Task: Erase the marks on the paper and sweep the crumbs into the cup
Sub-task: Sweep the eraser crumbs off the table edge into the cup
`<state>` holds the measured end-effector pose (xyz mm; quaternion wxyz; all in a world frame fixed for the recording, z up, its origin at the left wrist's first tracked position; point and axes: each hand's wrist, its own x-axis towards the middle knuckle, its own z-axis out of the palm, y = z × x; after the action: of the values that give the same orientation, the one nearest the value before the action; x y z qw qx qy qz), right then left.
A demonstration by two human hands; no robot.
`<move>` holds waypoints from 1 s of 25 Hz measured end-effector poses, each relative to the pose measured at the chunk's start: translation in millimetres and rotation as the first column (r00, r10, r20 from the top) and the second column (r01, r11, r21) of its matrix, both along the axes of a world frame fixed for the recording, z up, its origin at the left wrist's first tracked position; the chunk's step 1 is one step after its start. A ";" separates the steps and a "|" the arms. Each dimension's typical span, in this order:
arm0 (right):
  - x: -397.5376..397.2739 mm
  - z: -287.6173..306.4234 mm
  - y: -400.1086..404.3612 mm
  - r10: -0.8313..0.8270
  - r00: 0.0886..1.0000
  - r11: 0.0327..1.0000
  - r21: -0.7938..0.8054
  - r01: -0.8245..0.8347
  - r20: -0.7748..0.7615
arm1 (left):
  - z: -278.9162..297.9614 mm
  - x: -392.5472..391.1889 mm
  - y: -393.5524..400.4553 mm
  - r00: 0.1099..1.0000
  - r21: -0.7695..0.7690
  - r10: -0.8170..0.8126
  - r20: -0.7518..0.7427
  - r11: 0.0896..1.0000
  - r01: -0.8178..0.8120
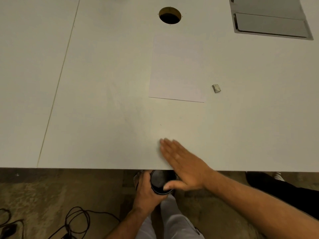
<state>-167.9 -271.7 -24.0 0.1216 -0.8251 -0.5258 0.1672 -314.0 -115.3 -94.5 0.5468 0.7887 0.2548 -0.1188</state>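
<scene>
The cup [159,182] is dark and round, and it sits just under the near edge of the table [103,100], w/ its mouth tipped up toward the edge. Its inside looks dark; can't tell if any crumbs are in it. The left hand [146,190] is below the table edge, fingers wrapped tight around the cup's left side. The right hand [183,163] lies flat on the table at the near edge, fingers straight and close together, holding nothing; its thumb reaches down past the edge and touches the cup's rim. The hand looks a bit blurry. The paper [177,68] lies flat near the middle of the table, farther away than the hands, and it looks blank. The eraser [216,88], small & gray, sits just right of the paper's near right corner, not touching it. A few tiny dark specks sit on the table btwn the paper and the right hand. The table is big and white, w/ a round hole [170,15] at the far side & a gray flap panel [271,23] at the far right. Under the table is a brownish floor [43,190], w/ black cables [77,219] at the near left.
</scene>
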 end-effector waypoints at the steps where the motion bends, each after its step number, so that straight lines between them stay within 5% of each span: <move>1: 8.4 0.9 2.9 -0.047 0.999 0.998 -0.040 0.048 0.022 | -0.8 -0.1 -1.1 1.000 0.005 -0.008 0.000 1.000 0.008; 9: -55.6 -7.7 -3.6 0.305 0.945 0.949 -0.043 -0.312 -0.114 | -1.8 -4.9 1.0 0.999 -0.002 -0.018 -0.040 1.000 0.018; 14: 13.4 2.3 8.5 0.084 0.996 0.995 0.054 -0.083 -0.015 | -2.3 -0.8 -0.1 0.999 0.016 0.003 -0.042 1.000 -0.002; 18: 82.2 1.7 32.2 -0.088 0.994 0.994 -0.064 0.092 0.063 | -4.8 -1.8 -1.9 0.999 0.047 -0.015 -0.033 0.999 0.016; 25: 6.2 -8.1 8.9 0.152 0.988 0.984 -0.096 -0.152 -0.011 | -3.4 -1.8 1.4 0.997 0.004 -0.012 -0.077 1.000 0.012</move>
<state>-161.7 -262.8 -32.1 0.0696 -0.7871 -0.5783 0.2028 -315.8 -113.9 -97.9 0.5339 0.7863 0.2712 -0.1520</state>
